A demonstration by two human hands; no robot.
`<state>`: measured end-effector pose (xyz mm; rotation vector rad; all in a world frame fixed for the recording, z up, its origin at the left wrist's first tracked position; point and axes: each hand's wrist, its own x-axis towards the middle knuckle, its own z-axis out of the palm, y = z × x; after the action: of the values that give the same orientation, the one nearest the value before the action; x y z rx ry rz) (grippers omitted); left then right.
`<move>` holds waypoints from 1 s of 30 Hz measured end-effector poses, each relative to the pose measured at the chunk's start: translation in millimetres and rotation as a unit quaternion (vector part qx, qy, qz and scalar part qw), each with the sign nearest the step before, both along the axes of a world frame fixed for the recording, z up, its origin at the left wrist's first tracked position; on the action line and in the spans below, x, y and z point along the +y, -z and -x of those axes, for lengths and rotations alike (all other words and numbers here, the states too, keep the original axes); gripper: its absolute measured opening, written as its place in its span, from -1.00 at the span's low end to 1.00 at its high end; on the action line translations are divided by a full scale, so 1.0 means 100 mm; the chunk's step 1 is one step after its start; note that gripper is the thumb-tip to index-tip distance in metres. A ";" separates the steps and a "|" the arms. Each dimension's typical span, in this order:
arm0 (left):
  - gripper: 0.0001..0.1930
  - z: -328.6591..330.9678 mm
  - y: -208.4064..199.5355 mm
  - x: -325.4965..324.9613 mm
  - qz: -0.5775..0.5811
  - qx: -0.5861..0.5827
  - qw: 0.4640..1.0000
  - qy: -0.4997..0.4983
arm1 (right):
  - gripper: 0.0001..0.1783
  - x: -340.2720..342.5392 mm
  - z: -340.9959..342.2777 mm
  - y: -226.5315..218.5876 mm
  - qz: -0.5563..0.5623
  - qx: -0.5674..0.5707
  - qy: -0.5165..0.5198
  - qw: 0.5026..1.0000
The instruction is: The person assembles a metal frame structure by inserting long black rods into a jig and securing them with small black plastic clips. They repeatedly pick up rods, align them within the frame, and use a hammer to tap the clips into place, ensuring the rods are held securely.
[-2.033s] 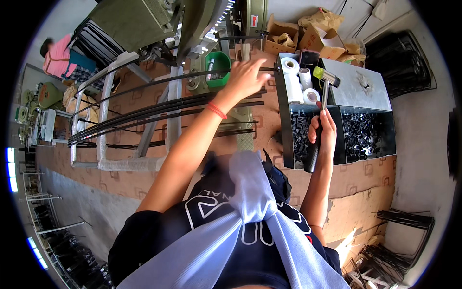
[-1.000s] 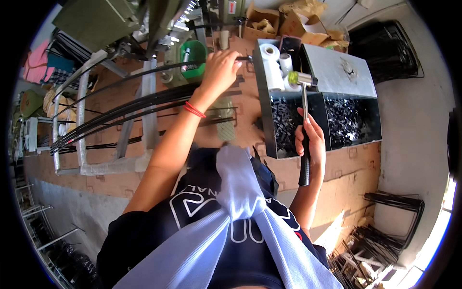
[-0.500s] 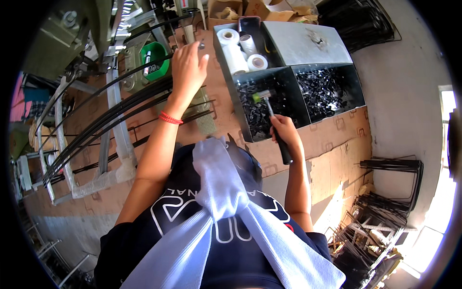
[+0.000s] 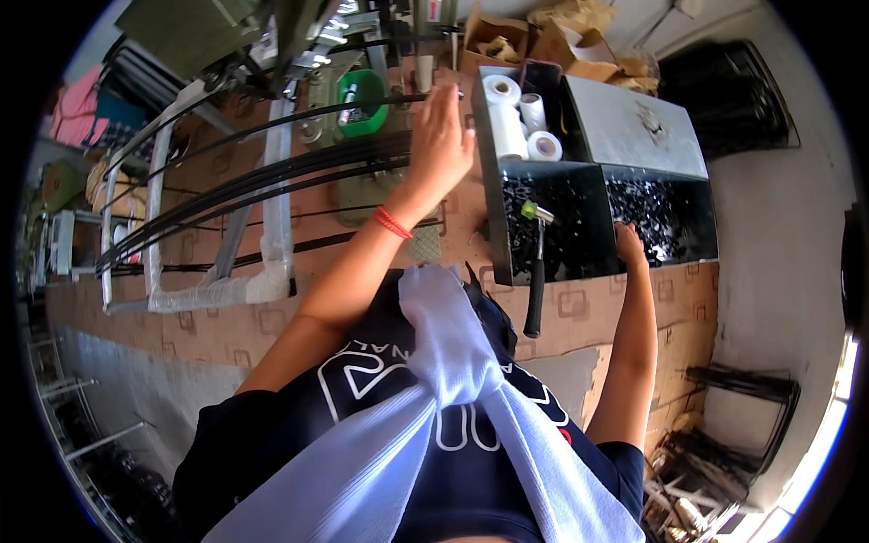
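Note:
My left hand [image 4: 441,140], with a red cord bracelet at the wrist, is closed around a black rod [image 4: 389,100] near its end. The rod's tip pokes out just past my fingers. At the near side of the right bin compartment, my right hand [image 4: 628,244] reaches in with curled fingers among small black parts [image 4: 652,213]. Whatever is in those fingers is hidden. A hammer [image 4: 537,290] with a black grip and a green-faced head lies in the left compartment. Its head rests on more black parts [image 4: 566,208], and its handle sticks out over the front wall.
White film rolls [image 4: 507,131] stand in the bin's back left compartment, beside a grey metal cover [image 4: 638,127]. A green tray [image 4: 364,109] holds a marker. Long black rods [image 4: 272,176] cross a metal frame [image 4: 276,195] on the left. Cardboard boxes [image 4: 498,41] sit behind.
My right hand has let go of the hammer, now lying in the left compartment, and has moved right into the other one. My left hand stays on the rod as the view shifts.

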<state>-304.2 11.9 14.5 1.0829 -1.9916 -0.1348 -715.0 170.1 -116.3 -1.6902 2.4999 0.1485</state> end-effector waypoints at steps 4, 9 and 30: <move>-0.37 -0.04 0.01 0.04 0.008 0.033 0.999 0.020 | -0.82 -0.06 0.07 0.05 0.063 -0.077 -0.048 0.994; -0.61 0.08 -0.05 0.26 -0.017 0.120 0.990 0.077 | -0.83 0.05 0.06 -0.03 0.086 -0.059 -0.042 0.994; -0.79 0.10 -0.51 0.82 -0.412 0.291 0.810 0.300 | -0.86 -0.17 -2.53 -2.10 0.191 -0.736 0.056 0.647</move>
<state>-313.9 94.1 65.5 0.6889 -1.6065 -1.5939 -461.9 153.4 93.3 -0.8606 1.2614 -1.2836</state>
